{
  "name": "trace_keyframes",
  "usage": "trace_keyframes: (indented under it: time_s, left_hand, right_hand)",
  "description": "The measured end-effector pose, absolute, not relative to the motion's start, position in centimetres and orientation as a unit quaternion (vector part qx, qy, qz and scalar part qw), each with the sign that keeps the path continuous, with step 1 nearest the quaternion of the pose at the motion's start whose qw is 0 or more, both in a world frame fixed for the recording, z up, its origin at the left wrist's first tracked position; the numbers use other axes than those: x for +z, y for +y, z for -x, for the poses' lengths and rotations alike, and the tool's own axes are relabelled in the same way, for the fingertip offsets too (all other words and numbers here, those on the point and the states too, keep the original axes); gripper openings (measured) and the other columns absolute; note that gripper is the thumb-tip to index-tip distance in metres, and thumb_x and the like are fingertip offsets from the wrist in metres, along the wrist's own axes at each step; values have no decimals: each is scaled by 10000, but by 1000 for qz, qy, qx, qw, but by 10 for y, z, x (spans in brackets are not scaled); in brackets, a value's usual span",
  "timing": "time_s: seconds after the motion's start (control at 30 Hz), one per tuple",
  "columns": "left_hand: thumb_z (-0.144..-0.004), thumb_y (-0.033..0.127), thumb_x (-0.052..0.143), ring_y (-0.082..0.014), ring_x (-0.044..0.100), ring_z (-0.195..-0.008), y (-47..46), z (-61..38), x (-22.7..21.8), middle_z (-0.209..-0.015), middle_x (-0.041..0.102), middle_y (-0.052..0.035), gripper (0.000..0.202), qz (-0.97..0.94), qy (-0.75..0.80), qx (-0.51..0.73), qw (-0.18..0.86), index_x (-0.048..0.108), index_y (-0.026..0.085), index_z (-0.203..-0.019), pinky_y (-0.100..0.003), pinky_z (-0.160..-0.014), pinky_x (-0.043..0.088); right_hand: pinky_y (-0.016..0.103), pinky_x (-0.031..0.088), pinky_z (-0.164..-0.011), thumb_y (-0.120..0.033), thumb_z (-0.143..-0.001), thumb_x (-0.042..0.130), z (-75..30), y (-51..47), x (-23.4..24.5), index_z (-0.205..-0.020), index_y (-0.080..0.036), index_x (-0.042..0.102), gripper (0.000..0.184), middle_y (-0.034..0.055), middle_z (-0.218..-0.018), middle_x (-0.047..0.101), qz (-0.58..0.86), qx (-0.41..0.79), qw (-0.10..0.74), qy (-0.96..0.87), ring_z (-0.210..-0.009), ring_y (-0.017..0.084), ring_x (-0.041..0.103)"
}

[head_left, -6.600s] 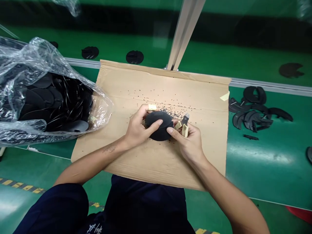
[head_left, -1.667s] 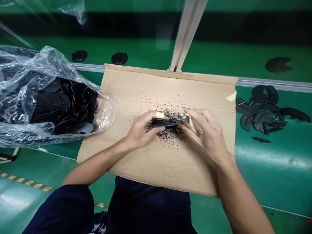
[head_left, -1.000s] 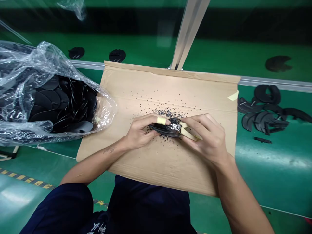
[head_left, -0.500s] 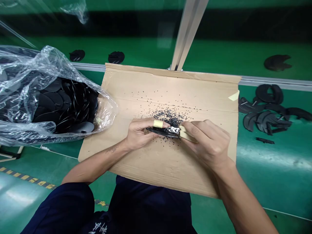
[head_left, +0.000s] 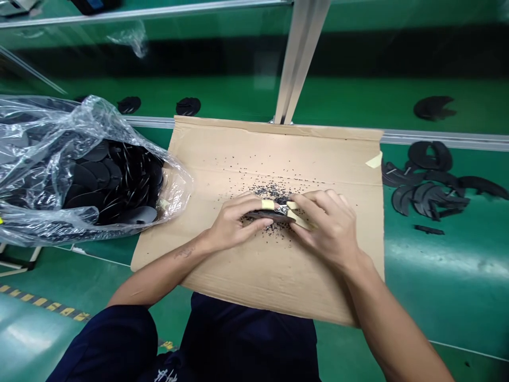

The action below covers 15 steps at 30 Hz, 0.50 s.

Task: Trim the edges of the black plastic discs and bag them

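Observation:
My left hand [head_left: 238, 220] pinches a thin black plastic disc [head_left: 264, 215] between fingers and thumb, with yellowish tape round one finger. In my right hand [head_left: 328, 223] are small cutting pliers, probably nippers [head_left: 283, 208], with a silver head and pale handles largely hidden by the fingers. Their head is against the disc's right part; whether the jaws are closed cannot be made out. Beneath both hands, small black scraps [head_left: 274, 190] are scattered over a cardboard sheet [head_left: 222, 265].
At the left a clear plastic bag [head_left: 91, 114] lies open, full of black discs [head_left: 93, 175]. Curved black pieces [head_left: 429, 193] are heaped on the green table at the right. A metal post [head_left: 300, 63] stands behind the cardboard, with its frame rail running across.
My right hand has come slightly left, and its fingers have loosened a little around the handles. The left hand keeps hold of the disc. The whole view has shifted slightly.

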<state>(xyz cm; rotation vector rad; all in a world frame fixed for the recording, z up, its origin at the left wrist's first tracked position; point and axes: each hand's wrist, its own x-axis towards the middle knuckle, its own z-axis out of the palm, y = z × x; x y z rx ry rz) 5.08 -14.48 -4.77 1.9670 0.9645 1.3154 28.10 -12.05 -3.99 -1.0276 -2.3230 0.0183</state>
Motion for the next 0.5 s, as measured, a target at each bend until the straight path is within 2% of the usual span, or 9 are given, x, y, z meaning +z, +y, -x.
trace_keyframes:
  time_s: [0.1, 0.2, 0.27, 0.33, 0.4, 0.5]
  left_hand:
    - [-952, 317, 678, -135, 655, -863, -147, -52, -45, -983, 729, -56, 263, -729, 392, 480, 290, 704, 195, -1184, -279, -774, 559]
    - [-978, 415, 626, -138, 640, -827, -148, -51, -42, -917, 699, -44, 279, -691, 437, 481, 317, 713, 174, -1088, -262, -738, 537]
    - [-1011, 529, 513, -152, 655, -828, -143, -47, -40, -896, 699, -53, 415, -660, 457, 491, 338, 703, 161, -1032, -268, -739, 536]
    - [-1040, 600, 344, -171, 681, -865, -128, -41, -37, -927, 723, -73, 564, -640, 469, 504, 341, 691, 156, -1053, -289, -780, 548]
    - [-1052, 605, 253, -185, 691, -916, -104, -33, -30, -969, 738, -83, 623, -645, 481, 504, 313, 685, 158, -1097, -312, -837, 551]
    - [-1057, 570, 314, -205, 661, -998, -50, -22, -16, -1046, 735, -93, 556, -698, 495, 469, 220, 684, 161, -1128, -341, -920, 526]
  right_hand:
    - [351, 403, -703, -258, -924, 621, -281, -119, -40, -1140, -222, 634, 219, 54, -918, 675, 396, 38, 314, -862, -819, 214, 566]
    - [349, 439, -722, -288, -925, 638, -282, -116, -38, -1128, -216, 640, 216, 59, -923, 674, 413, 61, 343, -842, -827, 218, 586]
    - [354, 450, -715, -299, -924, 640, -284, -114, -38, -1139, -204, 645, 235, 68, -924, 675, 420, 56, 357, -832, -828, 227, 593]
    - [356, 451, -702, -307, -927, 634, -286, -111, -40, -1137, -189, 650, 241, 75, -926, 676, 422, 45, 361, -830, -824, 232, 595]
    - [352, 443, -685, -320, -937, 622, -287, -110, -45, -1131, -175, 651, 243, 81, -927, 674, 421, 30, 356, -834, -815, 233, 591]
    - [350, 432, -676, -342, -958, 596, -285, -110, -50, -1133, -152, 645, 263, 95, -936, 670, 424, 11, 342, -839, -815, 237, 580]
